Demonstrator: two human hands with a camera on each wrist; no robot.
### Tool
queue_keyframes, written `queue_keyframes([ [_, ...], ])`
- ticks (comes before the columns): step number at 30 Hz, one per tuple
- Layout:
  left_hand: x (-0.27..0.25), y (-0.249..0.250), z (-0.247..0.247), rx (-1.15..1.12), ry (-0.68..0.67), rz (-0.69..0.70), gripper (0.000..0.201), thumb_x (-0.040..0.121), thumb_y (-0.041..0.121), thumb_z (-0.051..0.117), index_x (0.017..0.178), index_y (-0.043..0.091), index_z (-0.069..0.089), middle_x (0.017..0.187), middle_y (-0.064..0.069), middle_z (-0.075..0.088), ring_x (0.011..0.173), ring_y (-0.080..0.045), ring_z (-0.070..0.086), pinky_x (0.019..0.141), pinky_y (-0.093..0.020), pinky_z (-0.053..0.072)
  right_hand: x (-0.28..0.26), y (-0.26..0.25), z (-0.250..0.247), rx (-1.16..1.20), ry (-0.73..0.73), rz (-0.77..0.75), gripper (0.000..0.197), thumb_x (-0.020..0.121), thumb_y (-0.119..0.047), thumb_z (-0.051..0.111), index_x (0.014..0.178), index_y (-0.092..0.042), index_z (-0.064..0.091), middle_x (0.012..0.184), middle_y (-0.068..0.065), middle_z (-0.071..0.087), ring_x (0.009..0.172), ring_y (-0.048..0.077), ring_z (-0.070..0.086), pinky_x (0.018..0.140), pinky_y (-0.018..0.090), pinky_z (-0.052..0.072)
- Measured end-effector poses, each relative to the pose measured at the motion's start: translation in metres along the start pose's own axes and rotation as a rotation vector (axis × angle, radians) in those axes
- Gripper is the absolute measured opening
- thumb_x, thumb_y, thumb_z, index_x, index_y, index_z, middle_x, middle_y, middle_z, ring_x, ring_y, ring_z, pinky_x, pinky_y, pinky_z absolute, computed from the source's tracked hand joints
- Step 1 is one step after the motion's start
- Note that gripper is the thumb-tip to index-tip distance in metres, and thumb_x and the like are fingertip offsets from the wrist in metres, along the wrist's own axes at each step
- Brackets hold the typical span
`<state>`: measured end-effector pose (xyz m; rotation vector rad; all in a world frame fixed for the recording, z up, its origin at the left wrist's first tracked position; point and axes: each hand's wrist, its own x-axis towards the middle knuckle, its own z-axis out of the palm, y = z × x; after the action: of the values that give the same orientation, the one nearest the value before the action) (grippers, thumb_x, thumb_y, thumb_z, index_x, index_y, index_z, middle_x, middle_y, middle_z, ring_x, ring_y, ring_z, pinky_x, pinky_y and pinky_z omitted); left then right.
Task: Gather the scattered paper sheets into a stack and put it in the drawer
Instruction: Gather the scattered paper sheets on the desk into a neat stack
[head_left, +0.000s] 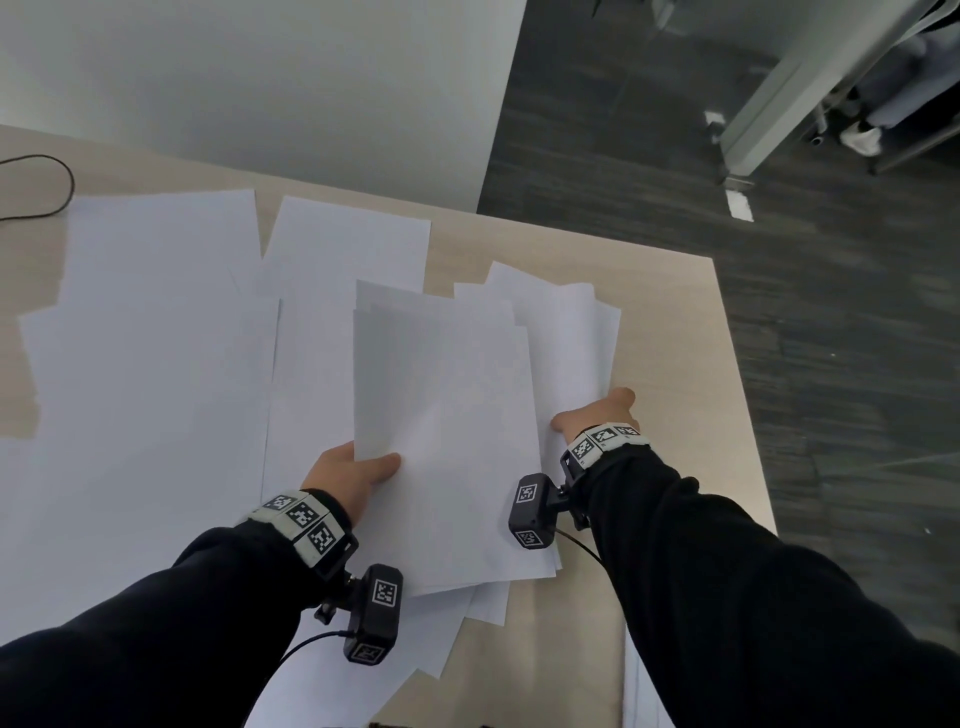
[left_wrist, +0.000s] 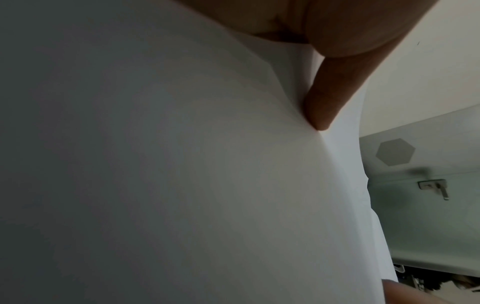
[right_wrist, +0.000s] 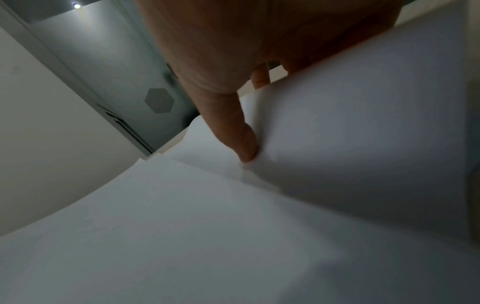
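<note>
Several white paper sheets lie scattered over a light wooden table (head_left: 691, 332). A loose bundle of sheets (head_left: 447, 395) sits at the middle, partly lifted. My left hand (head_left: 358, 475) grips the bundle's left edge, thumb on top and fingers hidden beneath; in the left wrist view the thumb (left_wrist: 327, 98) presses into the paper (left_wrist: 182, 164). My right hand (head_left: 592, 413) holds the right side of the sheets (head_left: 566, 338), fingers under them. In the right wrist view the thumb (right_wrist: 233, 127) lies on a sheet (right_wrist: 168, 226) while a curled sheet (right_wrist: 363, 123) covers the fingers. No drawer is in view.
More sheets (head_left: 156, 322) spread across the table's left half, one (head_left: 353, 244) further back. A black cable (head_left: 47, 182) loops at the far left. A white partition (head_left: 311, 93) stands behind the table. Dark floor (head_left: 831, 338) lies beyond the right table edge.
</note>
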<state>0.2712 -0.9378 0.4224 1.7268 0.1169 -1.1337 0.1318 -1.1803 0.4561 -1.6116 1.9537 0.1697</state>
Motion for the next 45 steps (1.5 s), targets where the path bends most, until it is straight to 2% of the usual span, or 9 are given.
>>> queue_keyframes([
  [4, 0.000, 0.000, 0.000, 0.008, -0.013, -0.001, 0.009, 0.083, 0.013, 0.073, 0.093, 0.015, 0.073, 0.083, -0.008, 0.077, 0.083, -0.035, 0.073, 0.088, -0.053, 0.055, -0.002, -0.003, 0.002, -0.032, 0.002, 0.062, 0.062, 0.062, -0.028, 0.070, 0.109, -0.013, 0.032, 0.116, 0.012, 0.048, 0.102, 0.034, 0.055, 0.092, 0.040, 0.048],
  [7, -0.002, 0.001, -0.001, 0.010, -0.017, 0.000, 0.011, 0.084, 0.013, 0.072, 0.094, 0.015, 0.072, 0.085, -0.009, 0.077, 0.083, -0.035, 0.073, 0.087, -0.053, 0.056, -0.005, -0.003, 0.002, -0.080, 0.053, 0.090, 0.071, 0.063, -0.031, 0.073, 0.120, -0.016, 0.033, 0.120, 0.012, 0.038, 0.110, 0.035, 0.046, 0.088, 0.038, 0.042],
  [13, -0.003, 0.003, -0.001, 0.006, -0.023, 0.009, 0.009, 0.084, 0.012, 0.072, 0.093, 0.013, 0.073, 0.086, -0.012, 0.077, 0.082, -0.036, 0.073, 0.087, -0.053, 0.056, -0.005, -0.008, 0.006, -0.036, 0.075, 0.046, 0.069, 0.069, -0.022, 0.068, 0.126, -0.018, 0.030, 0.124, 0.016, 0.044, 0.108, 0.034, 0.052, 0.096, 0.044, 0.046],
  [19, -0.003, 0.002, -0.001, 0.016, -0.030, 0.016, 0.006, 0.085, 0.011, 0.072, 0.090, 0.014, 0.073, 0.087, -0.013, 0.076, 0.084, -0.036, 0.072, 0.088, -0.052, 0.056, -0.003, -0.009, 0.002, -0.027, -0.045, 0.035, 0.054, 0.081, -0.017, 0.063, 0.122, -0.009, 0.030, 0.125, 0.011, 0.050, 0.109, 0.030, 0.055, 0.092, 0.035, 0.048],
  [24, -0.004, 0.003, 0.000, 0.015, -0.047, 0.016, 0.006, 0.086, 0.010, 0.071, 0.091, 0.013, 0.073, 0.085, -0.011, 0.077, 0.081, -0.035, 0.072, 0.084, -0.046, 0.057, -0.009, -0.004, -0.010, 0.039, -0.152, -0.052, 0.037, 0.086, -0.020, 0.056, 0.122, -0.017, 0.060, 0.113, 0.002, 0.063, 0.107, 0.027, 0.060, 0.092, 0.024, 0.048],
  [27, -0.004, 0.004, -0.001, 0.003, -0.054, 0.010, 0.008, 0.087, 0.008, 0.069, 0.094, 0.009, 0.072, 0.083, -0.011, 0.076, 0.078, -0.032, 0.071, 0.080, -0.041, 0.057, -0.009, -0.001, -0.011, 0.127, -0.114, -0.042, 0.033, 0.081, -0.022, 0.066, 0.109, -0.007, 0.057, 0.108, 0.012, 0.063, 0.100, 0.032, 0.062, 0.083, 0.031, 0.048],
  [31, 0.000, 0.004, -0.002, 0.015, -0.064, 0.001, 0.006, 0.086, 0.011, 0.071, 0.091, 0.013, 0.073, 0.086, -0.013, 0.076, 0.082, -0.035, 0.072, 0.084, -0.047, 0.057, -0.006, 0.008, -0.019, 0.301, -0.118, -0.081, 0.035, 0.082, -0.020, 0.065, 0.111, -0.002, 0.057, 0.093, 0.006, 0.061, 0.075, 0.023, 0.058, 0.065, 0.028, 0.044],
  [37, 0.000, 0.002, -0.003, 0.079, -0.067, 0.014, 0.006, 0.085, 0.017, 0.073, 0.091, 0.016, 0.073, 0.087, -0.010, 0.077, 0.084, -0.035, 0.073, 0.088, -0.054, 0.056, -0.015, 0.063, -0.044, 0.412, -0.157, -0.187, 0.013, 0.085, -0.013, 0.066, 0.097, -0.010, 0.066, 0.093, 0.006, 0.070, 0.077, 0.021, 0.064, 0.061, 0.024, 0.047],
  [45, -0.032, 0.000, 0.028, 0.128, -0.188, -0.015, 0.013, 0.088, 0.013, 0.068, 0.099, 0.007, 0.072, 0.093, -0.016, 0.076, 0.088, -0.040, 0.071, 0.091, -0.056, 0.053, -0.046, 0.154, -0.073, 0.502, -0.118, -0.168, 0.015, 0.089, -0.027, 0.064, 0.085, -0.013, 0.068, 0.078, 0.000, 0.070, 0.070, 0.019, 0.064, 0.057, 0.024, 0.046],
])
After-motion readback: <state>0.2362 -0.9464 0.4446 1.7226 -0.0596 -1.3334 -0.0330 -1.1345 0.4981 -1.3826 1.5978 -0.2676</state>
